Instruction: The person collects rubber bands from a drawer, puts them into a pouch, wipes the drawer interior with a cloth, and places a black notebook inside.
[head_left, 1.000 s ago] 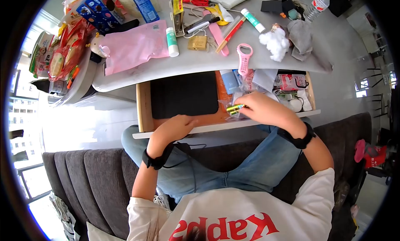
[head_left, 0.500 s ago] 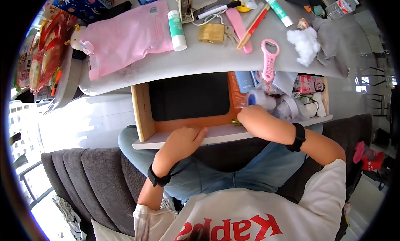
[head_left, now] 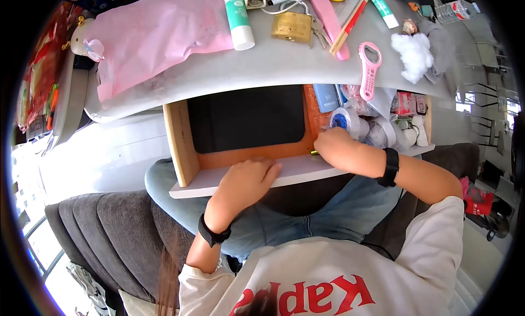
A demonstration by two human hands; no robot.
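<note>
An open drawer [head_left: 185, 146] with a wooden side and a pale front lies before me. My left hand [head_left: 249, 179] rests over the front board, fingers stretched across its top edge, thumb apart. Inside the drawer, my right hand [head_left: 336, 146] is closed with its fingertips down. A small yellow-green thing [head_left: 314, 152] shows at those fingertips, mostly hidden. Just beyond the right hand are rolls of tape [head_left: 358, 126] and a blue box [head_left: 326, 97]. A black flat tablet-like slab [head_left: 246, 119] lies at the drawer's left over an orange base.
On the desk are a pink pouch [head_left: 158, 37], a glue stick [head_left: 239, 21], a brass padlock [head_left: 292, 27] with keys, a pink bottle-opener-shaped object [head_left: 369, 70] near the edge and white fluff [head_left: 413, 56]. A grey sofa [head_left: 109, 228] is behind me.
The view has shifted slightly, so the desk things sit higher and farther right. My right hand has uncovered more of the blue-cored tape roll; the yellow-green thing shows less. My left hand stays on the board.
</note>
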